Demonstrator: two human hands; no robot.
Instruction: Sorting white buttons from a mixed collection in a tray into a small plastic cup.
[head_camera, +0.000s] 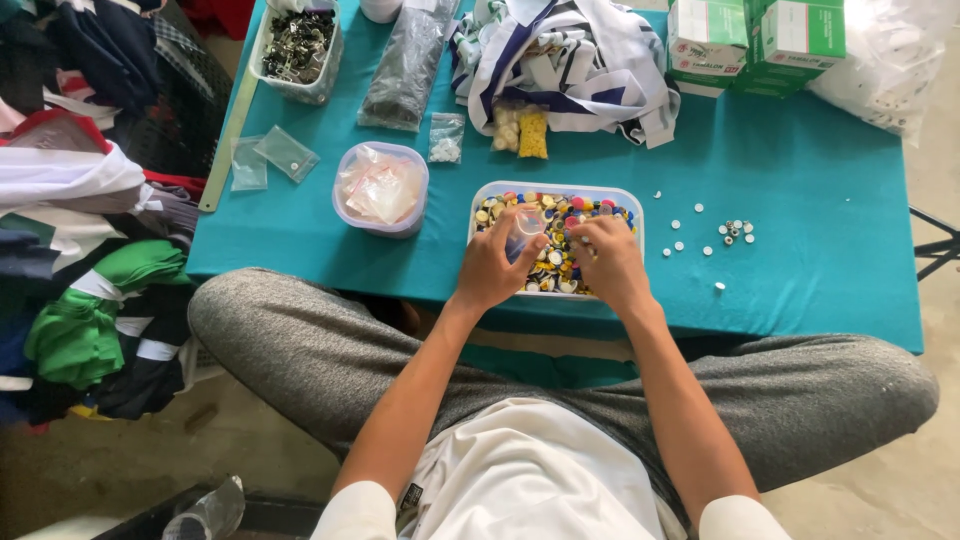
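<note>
A clear rectangular tub full of small multicoloured buttons stands at the near edge of the teal table. My left hand holds a small clear plastic bag over the tub. My right hand rests in the buttons beside it, fingers pinched on a small piece near the bag's mouth. Both forearms reach out over my grey-trousered knees.
A round lidded tub of clear bags sits left of the button tub. Loose white buttons lie to the right. Farther back are a metal-parts tub, small filled bags, striped fabric, green-white boxes. Clothes pile at left.
</note>
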